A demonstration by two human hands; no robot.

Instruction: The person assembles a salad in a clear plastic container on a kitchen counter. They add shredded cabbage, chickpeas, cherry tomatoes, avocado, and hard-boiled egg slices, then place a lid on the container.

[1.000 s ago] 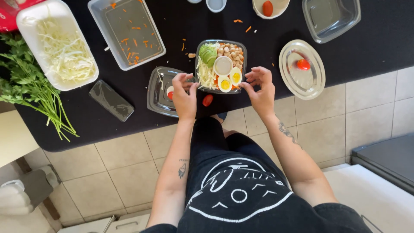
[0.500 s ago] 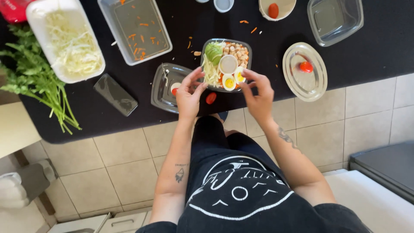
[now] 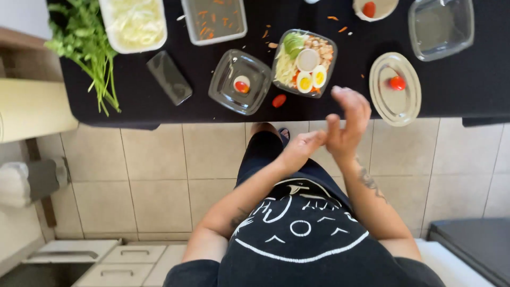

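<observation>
A clear square salad box (image 3: 304, 64) stands near the front edge of the black table (image 3: 133, 101). It holds halved eggs, avocado slices, pale shreds and a small round sauce cup. Both my hands are off it and meet in front of my body, below the table edge. My left hand (image 3: 300, 149) touches my right hand (image 3: 346, 123) at the fingers. My right hand's fingers are spread and blurred. Neither hand holds anything.
A clear lid (image 3: 240, 81) with a tomato piece lies left of the box, a loose cherry tomato (image 3: 279, 100) at the edge. An oval lid (image 3: 395, 87), empty clear box (image 3: 441, 26), phone (image 3: 169, 77), herbs (image 3: 87, 48), shredded-cabbage tub (image 3: 135, 21) and carrot-flecked tub (image 3: 213, 18) surround them.
Both hands let go of the salad box and drew back toward my body, coming together. The view shifted, so the table now sits higher in the frame.
</observation>
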